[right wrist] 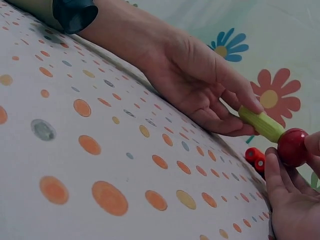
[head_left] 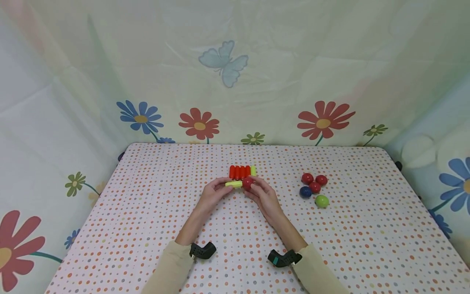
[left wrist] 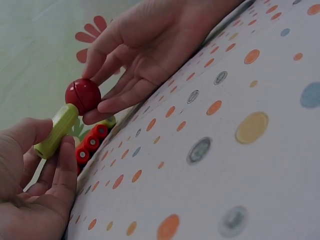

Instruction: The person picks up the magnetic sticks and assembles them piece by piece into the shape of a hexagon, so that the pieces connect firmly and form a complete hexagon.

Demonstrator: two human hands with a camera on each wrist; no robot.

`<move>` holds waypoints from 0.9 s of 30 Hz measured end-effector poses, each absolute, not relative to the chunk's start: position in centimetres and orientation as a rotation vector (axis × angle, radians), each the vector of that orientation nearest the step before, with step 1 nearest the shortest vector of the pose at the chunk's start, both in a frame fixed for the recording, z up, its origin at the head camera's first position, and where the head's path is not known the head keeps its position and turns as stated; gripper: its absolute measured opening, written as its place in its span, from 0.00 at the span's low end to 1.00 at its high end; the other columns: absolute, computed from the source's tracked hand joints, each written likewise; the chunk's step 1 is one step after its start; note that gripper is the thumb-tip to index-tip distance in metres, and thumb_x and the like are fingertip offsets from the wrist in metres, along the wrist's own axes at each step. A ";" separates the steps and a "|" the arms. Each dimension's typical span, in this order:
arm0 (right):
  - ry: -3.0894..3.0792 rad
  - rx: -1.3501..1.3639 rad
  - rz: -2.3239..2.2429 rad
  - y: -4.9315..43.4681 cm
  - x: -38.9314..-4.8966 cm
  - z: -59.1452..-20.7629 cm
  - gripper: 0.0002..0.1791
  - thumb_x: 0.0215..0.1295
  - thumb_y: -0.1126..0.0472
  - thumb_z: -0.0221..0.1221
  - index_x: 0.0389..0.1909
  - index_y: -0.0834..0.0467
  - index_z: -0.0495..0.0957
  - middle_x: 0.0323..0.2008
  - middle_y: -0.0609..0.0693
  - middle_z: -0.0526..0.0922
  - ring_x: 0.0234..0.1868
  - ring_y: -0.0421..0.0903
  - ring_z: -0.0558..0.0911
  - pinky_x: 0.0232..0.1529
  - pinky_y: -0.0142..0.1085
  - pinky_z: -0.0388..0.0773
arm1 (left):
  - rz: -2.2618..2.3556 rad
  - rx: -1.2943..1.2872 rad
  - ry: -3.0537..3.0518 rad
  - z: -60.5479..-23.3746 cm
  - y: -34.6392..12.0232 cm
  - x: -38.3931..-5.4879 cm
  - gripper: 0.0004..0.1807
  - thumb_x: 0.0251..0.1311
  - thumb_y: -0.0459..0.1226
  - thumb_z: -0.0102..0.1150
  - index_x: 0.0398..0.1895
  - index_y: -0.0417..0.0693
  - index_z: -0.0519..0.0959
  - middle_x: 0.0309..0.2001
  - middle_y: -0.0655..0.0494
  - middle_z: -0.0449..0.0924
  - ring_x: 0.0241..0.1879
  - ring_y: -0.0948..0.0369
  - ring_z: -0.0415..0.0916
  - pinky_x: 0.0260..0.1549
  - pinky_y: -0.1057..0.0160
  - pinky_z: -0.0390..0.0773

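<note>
A yellow-green ridged stick [left wrist: 59,131] is pinched between the thumb and fingers of my left hand [head_left: 214,193]. My right hand [head_left: 265,199] holds a glossy red ball [left wrist: 83,95], which has a thin seam line across it. One end of the stick meets the ball, and both are held up in front of me, as the right wrist view shows with the stick [right wrist: 261,124] and the ball [right wrist: 292,147]. Just behind the hands lies a row of several red sticks [head_left: 240,172], with another yellow-green stick [head_left: 253,170] at its right end.
To the right sits a loose group: several red balls [head_left: 307,178], a dark blue ball [head_left: 305,192] and a green ball [head_left: 322,201]. A dotted cloth [head_left: 147,228] covers the table. Behind it hangs a curtain [head_left: 279,73] printed with flowers and a butterfly.
</note>
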State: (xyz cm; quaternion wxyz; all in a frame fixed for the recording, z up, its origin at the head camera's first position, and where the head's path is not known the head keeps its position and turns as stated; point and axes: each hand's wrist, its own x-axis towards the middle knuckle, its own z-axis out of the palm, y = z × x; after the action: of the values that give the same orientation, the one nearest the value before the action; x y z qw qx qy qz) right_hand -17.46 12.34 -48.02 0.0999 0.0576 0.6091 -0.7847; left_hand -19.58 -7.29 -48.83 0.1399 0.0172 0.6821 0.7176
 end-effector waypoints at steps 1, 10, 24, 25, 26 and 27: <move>1.822 0.170 -2.308 12.3 -17.5 -48.1 0.25 0.71 0.61 0.51 0.68 0.53 0.66 0.66 0.55 0.67 0.58 0.45 0.80 0.55 0.31 0.78 | 2.071 0.050 1.975 -48.9 -7.3 -19.6 0.20 0.61 0.39 0.63 0.56 0.45 0.77 0.52 0.50 0.79 0.45 0.64 0.77 0.45 0.72 0.77; 1.977 0.113 -2.206 12.2 -17.4 -48.3 0.25 0.70 0.60 0.56 0.67 0.52 0.69 0.64 0.56 0.70 0.56 0.45 0.80 0.52 0.29 0.79 | 2.039 0.062 2.020 -48.9 -7.4 -19.7 0.20 0.60 0.41 0.64 0.56 0.47 0.77 0.53 0.50 0.79 0.44 0.64 0.76 0.44 0.72 0.78; 2.014 -0.069 -2.126 12.3 -17.0 -48.0 0.25 0.68 0.61 0.58 0.64 0.57 0.66 0.64 0.58 0.71 0.56 0.46 0.80 0.52 0.33 0.80 | 2.066 0.054 1.998 -48.8 -7.2 -19.6 0.22 0.60 0.37 0.65 0.57 0.44 0.76 0.54 0.46 0.80 0.46 0.66 0.78 0.44 0.75 0.78; 2.013 -0.075 -2.128 12.3 -17.0 -48.0 0.25 0.68 0.61 0.58 0.65 0.57 0.66 0.64 0.58 0.71 0.56 0.46 0.80 0.52 0.33 0.80 | 2.064 0.054 1.998 -48.8 -7.2 -19.6 0.22 0.60 0.37 0.65 0.57 0.44 0.76 0.54 0.46 0.80 0.46 0.66 0.78 0.44 0.74 0.78; 2.021 -0.082 -2.123 12.3 -17.0 -48.0 0.25 0.68 0.61 0.58 0.65 0.56 0.66 0.64 0.58 0.70 0.57 0.46 0.80 0.52 0.33 0.80 | 2.057 0.054 2.003 -48.8 -7.2 -19.6 0.22 0.59 0.37 0.65 0.57 0.44 0.76 0.54 0.46 0.80 0.45 0.66 0.78 0.44 0.74 0.78; 2.030 -0.089 -2.114 12.3 -17.0 -48.1 0.26 0.68 0.61 0.58 0.65 0.56 0.66 0.64 0.58 0.70 0.57 0.46 0.79 0.52 0.33 0.80 | 2.044 0.051 2.015 -48.8 -7.2 -19.6 0.22 0.59 0.38 0.65 0.57 0.44 0.76 0.54 0.46 0.80 0.45 0.66 0.78 0.44 0.74 0.78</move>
State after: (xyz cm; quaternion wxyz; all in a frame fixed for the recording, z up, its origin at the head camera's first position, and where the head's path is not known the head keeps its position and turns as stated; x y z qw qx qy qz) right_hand -17.01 12.31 -48.07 0.1045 -0.0301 0.6886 -0.7169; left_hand -19.56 -7.21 -48.83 0.1350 0.0177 0.6956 0.7054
